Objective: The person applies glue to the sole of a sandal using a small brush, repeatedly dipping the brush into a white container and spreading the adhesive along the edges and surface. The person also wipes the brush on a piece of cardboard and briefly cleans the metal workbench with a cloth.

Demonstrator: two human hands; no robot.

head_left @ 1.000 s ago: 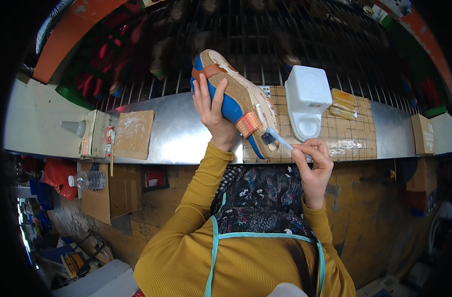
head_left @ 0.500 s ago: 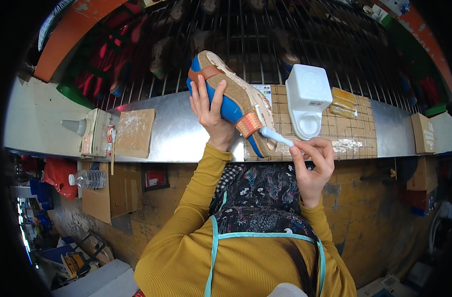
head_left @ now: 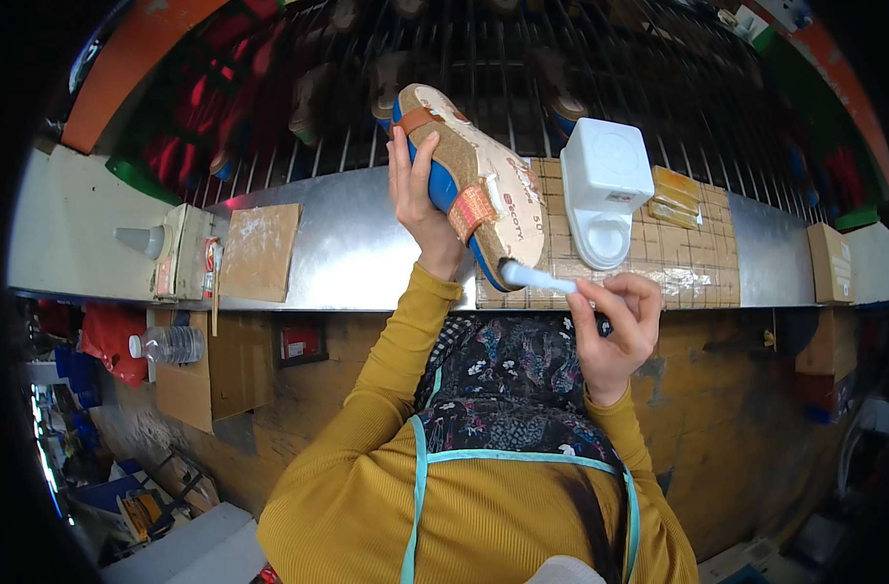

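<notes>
My left hand (head_left: 427,219) is wrapped around a sandal on a blue last (head_left: 508,200), holding it tilted above the bench with its pale underside facing up. Tan edging runs along its side, and brown and orange woven straps fold over onto the underside. Between the thumb and fingers of my right hand (head_left: 616,326) is a small brush (head_left: 542,279) with a pale handle. Its dark bristles touch the edge of the sandal's near end. Just beyond the brush stands a white plastic dispenser (head_left: 608,175) with a round cup at its front.
The dispenser rests on a taped cardboard sheet (head_left: 698,263), beside amber blocks (head_left: 675,197). A rack of metal bars (head_left: 464,117) behind the metal bench holds more shoes. To the left lie a cardboard piece (head_left: 259,251) and a box with a grey cone (head_left: 141,240).
The sandal has turned so that more of its underside faces up, and its near end has risen. The brush has shifted from beside the woven strap to the near end's edge.
</notes>
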